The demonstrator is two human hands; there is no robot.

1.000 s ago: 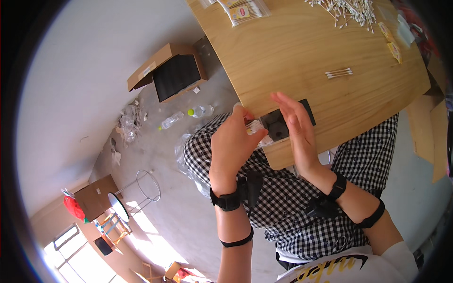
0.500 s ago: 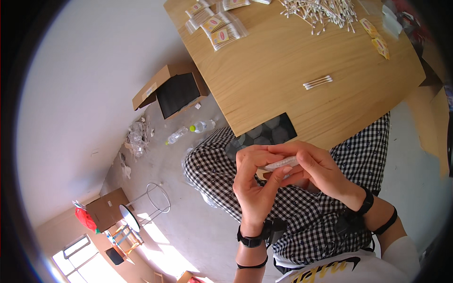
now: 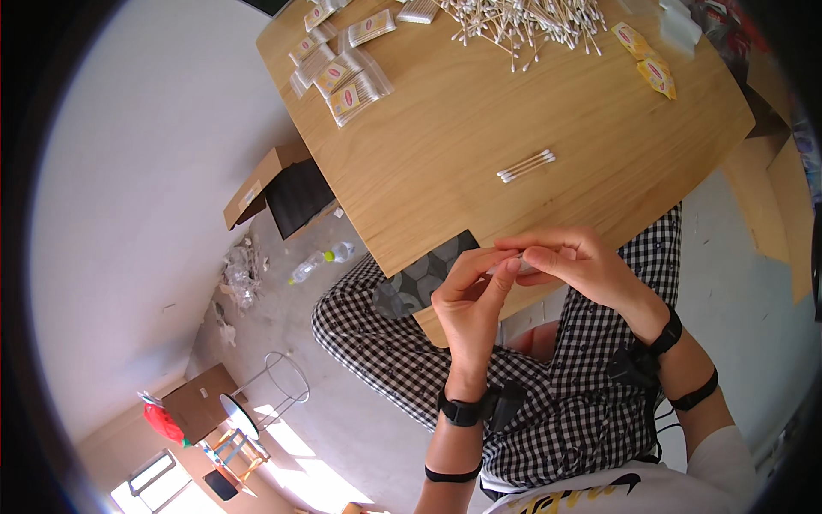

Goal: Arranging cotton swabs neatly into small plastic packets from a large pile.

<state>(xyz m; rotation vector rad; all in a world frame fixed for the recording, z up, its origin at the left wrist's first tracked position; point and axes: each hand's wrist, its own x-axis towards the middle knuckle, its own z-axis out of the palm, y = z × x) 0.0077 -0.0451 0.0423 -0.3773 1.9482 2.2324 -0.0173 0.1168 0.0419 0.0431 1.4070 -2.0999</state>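
Above my lap, at the table's near edge, both hands meet around a small clear plastic bag (image 3: pixel 526 267), seen nearly edge-on and mostly covered by fingers. My left hand (image 3: pixel 473 295) is closed, pinching it with thumb and fingertips. From the other side my right hand (image 3: pixel 586 267) grips it, thumb on top and fingers bent behind. What the bag contains cannot be made out. Just beyond the hands, a small row of cotton swabs (image 3: pixel 526 166) lies side by side on the wooden table (image 3: pixel 428 163).
A loose heap of cotton swabs (image 3: pixel 531 26) covers the far table. Filled swab bags (image 3: pixel 360 92) lie far left, yellow cards (image 3: pixel 655 77) far right. A dark hexagon-patterned mat (image 3: pixel 424 278) overlaps the near edge. Bottles (image 3: pixel 308 267) and an open carton (image 3: pixel 295 193) occupy the floor.
The view has shifted, so the table sits further left and lower. Both hands have risen slightly toward the table edge, and the bag between them shows less.
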